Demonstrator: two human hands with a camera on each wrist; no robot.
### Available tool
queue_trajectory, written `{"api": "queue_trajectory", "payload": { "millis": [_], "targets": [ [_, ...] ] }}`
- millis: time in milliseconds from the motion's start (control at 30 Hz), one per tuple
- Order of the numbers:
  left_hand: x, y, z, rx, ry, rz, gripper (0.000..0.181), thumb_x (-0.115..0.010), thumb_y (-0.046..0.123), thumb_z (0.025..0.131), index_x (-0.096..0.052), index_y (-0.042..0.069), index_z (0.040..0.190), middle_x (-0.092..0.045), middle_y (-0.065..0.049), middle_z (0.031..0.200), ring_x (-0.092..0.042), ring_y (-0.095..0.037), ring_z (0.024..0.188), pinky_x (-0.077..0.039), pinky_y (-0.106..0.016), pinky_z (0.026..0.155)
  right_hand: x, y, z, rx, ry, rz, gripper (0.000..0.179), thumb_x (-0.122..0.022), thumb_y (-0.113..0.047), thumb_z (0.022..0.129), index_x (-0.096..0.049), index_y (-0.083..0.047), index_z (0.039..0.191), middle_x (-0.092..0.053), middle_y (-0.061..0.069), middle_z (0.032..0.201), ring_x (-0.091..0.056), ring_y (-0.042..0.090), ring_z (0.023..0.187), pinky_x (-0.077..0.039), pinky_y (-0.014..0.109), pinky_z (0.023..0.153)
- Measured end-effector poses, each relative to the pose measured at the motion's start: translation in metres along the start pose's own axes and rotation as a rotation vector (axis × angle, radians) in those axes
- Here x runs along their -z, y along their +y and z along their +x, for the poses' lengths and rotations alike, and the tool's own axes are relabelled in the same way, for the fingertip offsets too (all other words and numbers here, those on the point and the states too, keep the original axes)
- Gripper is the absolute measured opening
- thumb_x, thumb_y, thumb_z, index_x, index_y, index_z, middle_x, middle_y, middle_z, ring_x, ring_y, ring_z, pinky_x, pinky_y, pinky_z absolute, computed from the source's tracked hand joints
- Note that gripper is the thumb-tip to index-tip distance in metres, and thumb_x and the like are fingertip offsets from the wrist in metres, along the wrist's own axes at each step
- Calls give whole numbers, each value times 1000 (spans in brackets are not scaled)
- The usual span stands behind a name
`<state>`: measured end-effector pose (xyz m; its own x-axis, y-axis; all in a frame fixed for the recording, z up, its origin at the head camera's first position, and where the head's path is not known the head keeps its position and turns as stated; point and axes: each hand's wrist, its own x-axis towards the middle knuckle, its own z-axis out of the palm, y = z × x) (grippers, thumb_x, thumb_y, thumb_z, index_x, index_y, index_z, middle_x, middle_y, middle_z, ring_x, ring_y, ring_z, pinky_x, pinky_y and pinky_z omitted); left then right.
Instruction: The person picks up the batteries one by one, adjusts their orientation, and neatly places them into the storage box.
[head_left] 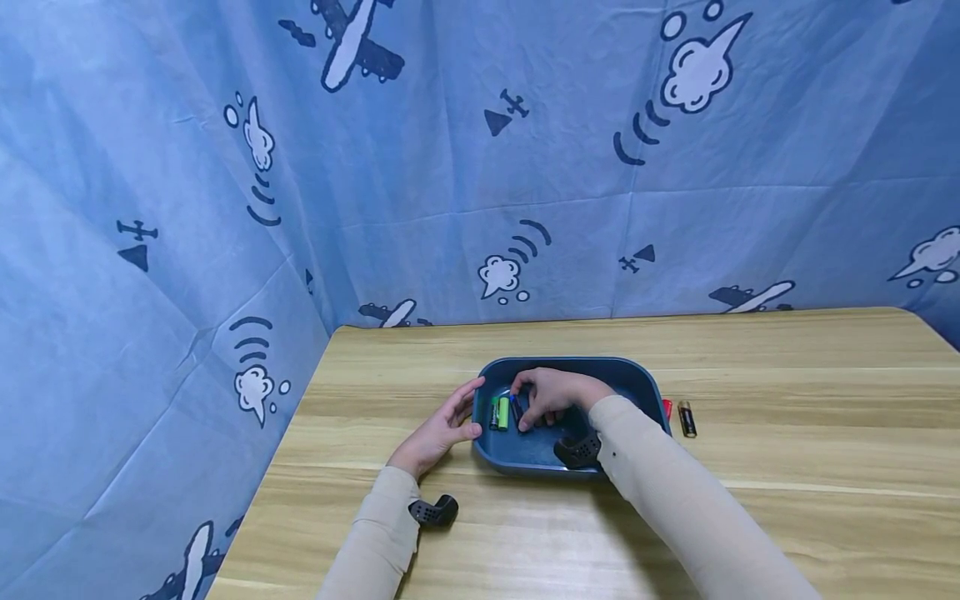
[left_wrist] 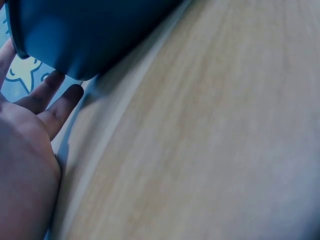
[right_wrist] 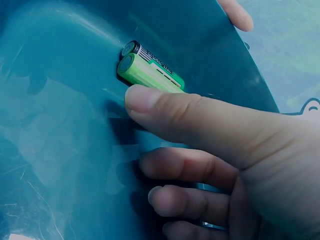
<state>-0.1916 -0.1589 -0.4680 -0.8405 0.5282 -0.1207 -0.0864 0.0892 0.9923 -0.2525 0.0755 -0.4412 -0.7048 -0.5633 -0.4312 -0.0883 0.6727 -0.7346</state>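
A dark blue plastic bin (head_left: 566, 360) stands on the table. My right hand (head_left: 553, 390) reaches down into it, pinching a dark blue battery (head_left: 516, 407) between thumb and forefinger. In the right wrist view the thumb (right_wrist: 175, 112) hides that battery. Just left of it, a light green battery (head_left: 503, 413) and a black-and-green battery (head_left: 494, 413) lie side by side on the bin floor. Against the bin's left end rests my left hand (head_left: 441, 429), its fingers extended along the outer wall and the thumb by the rim.
To the right of the bin lie a black-and-gold battery (head_left: 687, 419) and a red battery (head_left: 667, 408), the latter partly hidden by the rim. A blue patterned curtain (head_left: 450, 167) hangs behind and left of the wooden table (head_left: 825, 433). Each wrist carries a black device (head_left: 435, 511).
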Motion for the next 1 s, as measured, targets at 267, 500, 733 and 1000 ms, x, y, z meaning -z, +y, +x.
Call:
{"api": "queue_trajectory", "payload": {
  "millis": [267, 500, 733, 1000],
  "targets": [
    [4, -15, 5, -13, 11, 5, 64, -54, 5, 93, -25, 27, 146, -22, -8, 150, -22, -27, 136, -17, -41, 110, -2, 0, 1, -18, 19, 7, 50, -79, -13, 73, -52, -11, 115, -58, 5, 65, -52, 17, 50, -46, 27, 50],
    [4, -15, 4, -20, 10, 5, 63, -56, 9, 93, -27, 29, 145, -22, -7, 150, -22, -27, 136, -17, -41, 110, -2, 0, -1, -12, 21, -3, 51, -79, -12, 72, -52, -12, 115, -58, 5, 65, -52, 17, 49, -46, 27, 50],
    [5, -17, 5, -23, 3, 0, 63, -55, 8, 93, -27, 29, 145, -22, -8, 150, -23, -27, 136, -17, -41, 110, 1, 3, -1, -3, -17, 21, 51, -75, -7, 76, -53, -11, 121, -60, 6, 66, -53, 17, 52, -48, 28, 54],
    [6, -17, 6, -25, -3, 0, 64, -55, 7, 93, -26, 28, 146, -21, -9, 150, -22, -28, 136, -17, -42, 110, 4, 4, -1, -46, -35, 72, 47, -64, -3, 80, -54, -14, 125, -58, 6, 65, -54, 18, 53, -48, 29, 55]
  ]
}}
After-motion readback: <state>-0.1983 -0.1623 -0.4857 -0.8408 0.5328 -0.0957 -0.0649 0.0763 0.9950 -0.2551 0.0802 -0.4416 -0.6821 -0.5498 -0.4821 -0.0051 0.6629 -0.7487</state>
